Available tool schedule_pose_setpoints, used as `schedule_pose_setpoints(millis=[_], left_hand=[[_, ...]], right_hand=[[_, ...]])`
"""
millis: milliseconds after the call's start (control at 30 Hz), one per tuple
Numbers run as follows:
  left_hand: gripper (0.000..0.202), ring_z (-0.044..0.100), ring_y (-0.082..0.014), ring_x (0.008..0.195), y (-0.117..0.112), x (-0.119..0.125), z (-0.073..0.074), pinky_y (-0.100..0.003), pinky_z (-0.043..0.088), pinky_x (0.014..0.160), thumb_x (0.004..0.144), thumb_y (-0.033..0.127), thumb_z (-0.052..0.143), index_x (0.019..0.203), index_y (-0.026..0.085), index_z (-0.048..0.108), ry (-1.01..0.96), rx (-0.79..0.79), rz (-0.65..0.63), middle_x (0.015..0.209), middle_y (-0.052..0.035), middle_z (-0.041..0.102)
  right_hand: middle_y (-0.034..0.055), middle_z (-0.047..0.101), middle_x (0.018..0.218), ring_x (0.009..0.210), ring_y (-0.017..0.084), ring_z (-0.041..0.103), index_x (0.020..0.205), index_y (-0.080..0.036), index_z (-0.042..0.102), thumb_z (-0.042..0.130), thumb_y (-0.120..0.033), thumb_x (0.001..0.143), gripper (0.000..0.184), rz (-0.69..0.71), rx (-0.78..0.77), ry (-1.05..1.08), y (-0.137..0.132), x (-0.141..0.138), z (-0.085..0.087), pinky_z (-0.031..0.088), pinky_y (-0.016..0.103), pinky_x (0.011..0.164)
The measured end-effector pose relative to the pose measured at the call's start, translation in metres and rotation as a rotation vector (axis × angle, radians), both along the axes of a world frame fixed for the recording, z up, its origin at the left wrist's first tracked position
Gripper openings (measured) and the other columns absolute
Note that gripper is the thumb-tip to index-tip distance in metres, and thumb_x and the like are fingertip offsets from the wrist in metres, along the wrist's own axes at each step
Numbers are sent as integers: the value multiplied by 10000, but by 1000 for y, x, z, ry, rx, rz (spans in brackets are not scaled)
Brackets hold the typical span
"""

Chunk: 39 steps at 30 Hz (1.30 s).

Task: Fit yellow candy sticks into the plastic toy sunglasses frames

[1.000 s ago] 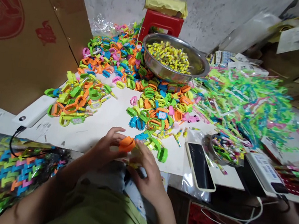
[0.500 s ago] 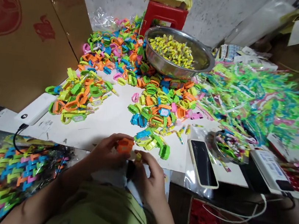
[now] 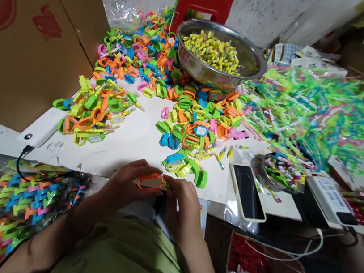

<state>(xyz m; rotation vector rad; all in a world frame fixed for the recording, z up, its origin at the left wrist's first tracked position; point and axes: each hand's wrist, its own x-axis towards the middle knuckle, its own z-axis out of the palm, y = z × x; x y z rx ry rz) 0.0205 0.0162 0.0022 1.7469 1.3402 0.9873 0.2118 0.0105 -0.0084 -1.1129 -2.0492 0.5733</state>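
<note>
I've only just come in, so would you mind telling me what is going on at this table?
A person is working with both bare hands at the near edge of a white table. The left hand holds an orange band, and the right hand has a small yellow piece at its right end; whether the two are joined is hard to tell. Loose coloured bands lie beyond, in front of a steel bowl of yellow sticks.
</note>
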Motion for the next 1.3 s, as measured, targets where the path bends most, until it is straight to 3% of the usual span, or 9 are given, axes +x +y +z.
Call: schedule_pose_setpoints(millis=[133, 233, 300, 333, 467, 633, 1000, 1200, 1300], left_hand=[[372, 565, -157, 704, -1, 0, -2, -256, 442, 664, 724, 482, 740, 939, 179, 723, 106, -110, 15, 774, -19, 616], [373, 499, -134, 643, -2, -1, -12, -241, 362, 592, 765, 527, 667, 790, 155, 695, 154, -306, -57, 682, 9, 576], [424, 447, -120, 596, -3, -3, -20, -239, 297, 546, 754, 562, 647, 688, 143, 650, 149, -467, -118, 601, 29, 512], [447, 421, -114, 574, -3, -4, -24, -240, 270, 530, 747, 578, 638, 650, 142, 627, 133, -549, -150, 570, 36, 479], [463, 378, -106, 529, -4, -9, -32, -246, 236, 506, 756, 585, 604, 617, 143, 606, 41, -746, -229, 523, 41, 443], [398, 469, -137, 634, -6, -10, -19, -245, 309, 562, 715, 539, 688, 770, 145, 679, 117, -524, -80, 653, 15, 552], [333, 505, -132, 622, -14, -5, -1, -249, 353, 580, 719, 492, 729, 808, 171, 715, 189, -238, -41, 697, -4, 604], [405, 485, -132, 588, -15, -4, 1, -242, 324, 527, 699, 557, 716, 741, 155, 715, 131, -465, -76, 608, 11, 574], [407, 528, -158, 621, -11, -13, -1, -250, 349, 550, 717, 573, 689, 767, 169, 708, 168, -504, -66, 646, 0, 618]], right_hand=[[72, 615, 829, 728, 221, 528, 1198, -198, 574, 416, -130, 927, 321, -65, 29, -318, -3, -1, 1, 357, 338, 652], [57, 621, 777, 687, 209, 521, 1060, -208, 626, 546, -223, 900, 179, -37, 25, -477, -4, -1, 0, 306, 335, 639], [34, 621, 726, 675, 191, 530, 863, -217, 627, 615, -251, 870, 37, 30, 28, -500, -6, -2, -2, 281, 326, 635], [24, 617, 698, 665, 182, 533, 789, -217, 607, 625, -244, 864, 82, 62, 31, -500, -6, -2, -3, 269, 322, 627], [11, 623, 672, 639, 172, 544, 751, -208, 586, 625, -260, 870, 136, 88, 17, -486, -9, -7, -13, 254, 309, 605], [27, 661, 764, 683, 195, 573, 907, -209, 629, 661, -335, 858, 140, -36, 4, -488, -7, -8, -23, 301, 299, 636], [36, 631, 722, 679, 181, 545, 948, -199, 638, 523, -322, 934, 169, 28, 164, -464, -6, 5, -15, 289, 307, 643], [14, 575, 593, 583, 152, 494, 657, -206, 563, 495, -263, 935, 292, 121, 227, -448, -8, -3, -9, 257, 314, 603], [22, 616, 671, 654, 174, 537, 744, -215, 619, 574, -313, 904, 193, 167, 142, -472, -2, -3, -7, 279, 312, 616]])
